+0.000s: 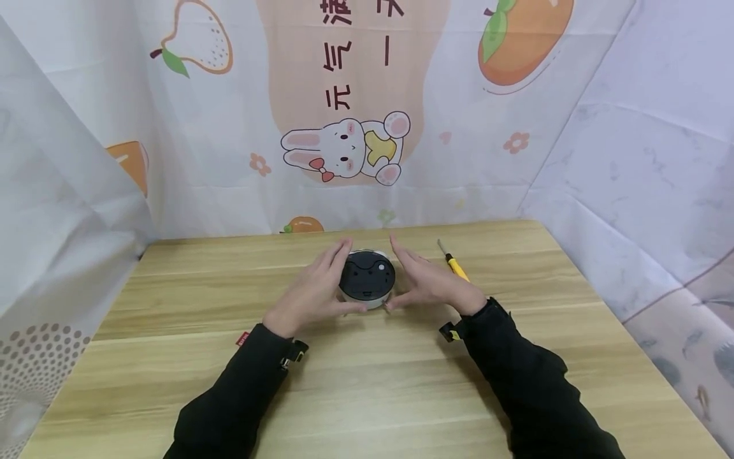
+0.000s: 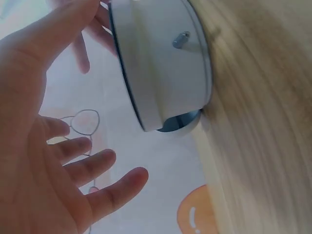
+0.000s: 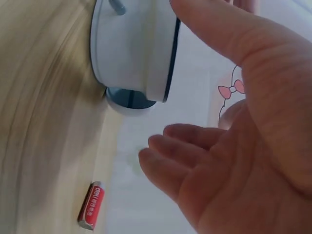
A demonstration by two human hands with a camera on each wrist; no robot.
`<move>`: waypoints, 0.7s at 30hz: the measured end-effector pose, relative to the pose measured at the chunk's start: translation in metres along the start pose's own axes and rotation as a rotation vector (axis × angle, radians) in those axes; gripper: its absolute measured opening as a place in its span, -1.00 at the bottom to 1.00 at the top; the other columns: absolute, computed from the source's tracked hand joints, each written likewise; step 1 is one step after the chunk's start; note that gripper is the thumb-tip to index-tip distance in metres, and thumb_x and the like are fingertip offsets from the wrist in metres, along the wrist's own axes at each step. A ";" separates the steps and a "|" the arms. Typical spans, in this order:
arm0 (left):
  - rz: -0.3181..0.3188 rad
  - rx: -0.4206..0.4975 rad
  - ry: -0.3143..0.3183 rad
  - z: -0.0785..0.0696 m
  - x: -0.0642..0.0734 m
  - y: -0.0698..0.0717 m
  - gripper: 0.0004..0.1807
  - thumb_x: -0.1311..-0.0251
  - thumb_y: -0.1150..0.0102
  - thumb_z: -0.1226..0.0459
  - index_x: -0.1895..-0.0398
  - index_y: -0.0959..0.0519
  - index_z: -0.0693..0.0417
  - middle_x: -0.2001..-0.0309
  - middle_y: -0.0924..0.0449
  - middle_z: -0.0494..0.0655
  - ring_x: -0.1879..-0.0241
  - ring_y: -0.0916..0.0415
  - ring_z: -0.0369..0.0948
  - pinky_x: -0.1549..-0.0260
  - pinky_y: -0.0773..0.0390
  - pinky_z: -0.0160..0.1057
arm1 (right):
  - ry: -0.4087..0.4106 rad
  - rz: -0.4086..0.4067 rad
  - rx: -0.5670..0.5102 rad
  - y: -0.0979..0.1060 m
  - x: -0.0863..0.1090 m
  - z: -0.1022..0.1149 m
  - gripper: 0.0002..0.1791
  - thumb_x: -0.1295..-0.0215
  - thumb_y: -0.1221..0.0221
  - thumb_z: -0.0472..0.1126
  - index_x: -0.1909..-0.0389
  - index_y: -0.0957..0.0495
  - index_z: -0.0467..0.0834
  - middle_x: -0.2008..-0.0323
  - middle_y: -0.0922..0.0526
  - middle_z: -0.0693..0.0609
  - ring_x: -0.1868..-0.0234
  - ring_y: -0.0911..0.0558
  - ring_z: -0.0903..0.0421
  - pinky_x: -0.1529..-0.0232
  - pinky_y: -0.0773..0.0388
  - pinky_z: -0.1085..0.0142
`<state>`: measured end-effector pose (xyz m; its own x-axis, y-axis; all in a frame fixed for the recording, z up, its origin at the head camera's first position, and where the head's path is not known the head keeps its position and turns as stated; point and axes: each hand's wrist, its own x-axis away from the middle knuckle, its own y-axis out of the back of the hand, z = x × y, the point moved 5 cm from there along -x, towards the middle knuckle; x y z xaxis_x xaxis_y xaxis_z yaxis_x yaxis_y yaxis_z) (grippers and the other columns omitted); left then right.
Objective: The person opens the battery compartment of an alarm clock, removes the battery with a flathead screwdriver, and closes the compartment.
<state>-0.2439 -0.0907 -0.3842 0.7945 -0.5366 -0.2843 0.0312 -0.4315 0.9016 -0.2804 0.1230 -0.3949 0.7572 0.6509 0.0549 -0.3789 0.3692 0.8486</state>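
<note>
A round white alarm clock lies face down on the wooden table, its black back turned up. My left hand is at its left side, fingers extended and thumb near the front edge. Mirroring it, my right hand stands at the clock's right side with straight fingers. In the left wrist view a metal foot sticks out of the white side wall, and a rounded bell-like part shows beyond it. The palm of the right hand faces the clock with its lower fingers apart from it.
A screwdriver with a yellow and black handle lies on the table right of the right hand. A red battery lies on the table in the right wrist view. Behind the table hangs a printed cloth.
</note>
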 end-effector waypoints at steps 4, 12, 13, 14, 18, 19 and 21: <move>0.059 0.040 0.055 0.006 0.001 -0.006 0.43 0.09 -0.52 -0.26 -0.63 0.14 0.20 -0.59 0.08 0.22 -0.53 -0.03 0.06 -0.37 -0.28 0.07 | 0.006 0.053 -0.023 -0.006 -0.001 -0.004 0.46 -0.11 -0.52 0.02 -0.60 0.49 -0.18 -0.62 0.27 -0.18 -0.58 0.04 -0.11 -0.50 -0.06 -0.03; 0.198 0.183 0.132 0.017 0.005 -0.016 0.59 0.19 -0.65 -0.13 -0.63 0.37 0.16 -0.62 0.23 0.19 -0.56 0.08 0.00 -0.44 -0.14 0.02 | -0.005 0.116 -0.014 -0.012 -0.003 -0.008 0.29 -0.20 -0.47 -0.09 -0.58 0.31 -0.38 -0.58 0.10 -0.29 -0.57 -0.03 -0.12 -0.50 -0.07 0.00; 0.205 0.184 0.130 0.017 0.005 -0.016 0.58 0.19 -0.66 -0.11 -0.64 0.35 0.17 -0.62 0.20 0.20 -0.56 0.08 0.00 -0.44 -0.13 0.01 | -0.008 0.118 -0.004 -0.013 -0.003 -0.008 0.28 -0.20 -0.47 -0.08 -0.58 0.30 -0.40 -0.58 0.08 -0.29 -0.56 -0.04 -0.12 -0.50 -0.07 0.01; 0.212 0.184 0.129 0.018 0.005 -0.016 0.56 0.19 -0.67 -0.09 -0.64 0.32 0.18 -0.61 0.18 0.20 -0.56 0.07 0.00 -0.44 -0.14 0.02 | -0.014 0.120 -0.004 -0.013 -0.004 -0.007 0.29 -0.20 -0.47 -0.07 -0.58 0.30 -0.39 -0.58 0.06 -0.29 -0.56 -0.05 -0.11 -0.50 -0.08 0.02; 0.216 0.188 0.113 0.017 0.006 -0.016 0.46 0.17 -0.69 0.02 -0.64 0.17 0.21 -0.60 0.07 0.19 -0.54 -0.01 0.01 -0.42 -0.19 0.02 | -0.028 0.113 -0.001 -0.017 -0.006 -0.009 0.31 -0.18 -0.49 -0.06 -0.59 0.31 -0.37 -0.56 0.00 -0.29 -0.55 -0.09 -0.12 -0.49 -0.11 0.02; 0.221 0.185 0.109 0.017 0.006 -0.016 0.42 0.15 -0.69 0.04 -0.63 0.13 0.23 -0.59 0.05 0.19 -0.54 -0.02 0.00 -0.42 -0.20 0.01 | -0.032 0.113 0.000 -0.017 -0.006 -0.009 0.32 -0.17 -0.49 -0.06 -0.59 0.31 -0.37 -0.56 0.00 -0.29 -0.55 -0.09 -0.12 -0.49 -0.12 0.02; 0.229 0.178 0.109 0.017 0.006 -0.016 0.37 0.11 -0.67 0.07 -0.63 0.10 0.24 -0.59 0.03 0.17 -0.53 -0.05 -0.01 -0.41 -0.20 0.00 | -0.037 0.111 0.003 -0.019 -0.006 -0.010 0.32 -0.16 -0.49 -0.06 -0.59 0.31 -0.36 -0.56 -0.02 -0.29 -0.54 -0.11 -0.12 -0.48 -0.13 0.02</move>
<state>-0.2500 -0.0998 -0.4057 0.8294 -0.5576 -0.0346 -0.2557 -0.4340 0.8639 -0.2834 0.1190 -0.4166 0.7298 0.6626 0.1684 -0.4603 0.2942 0.8376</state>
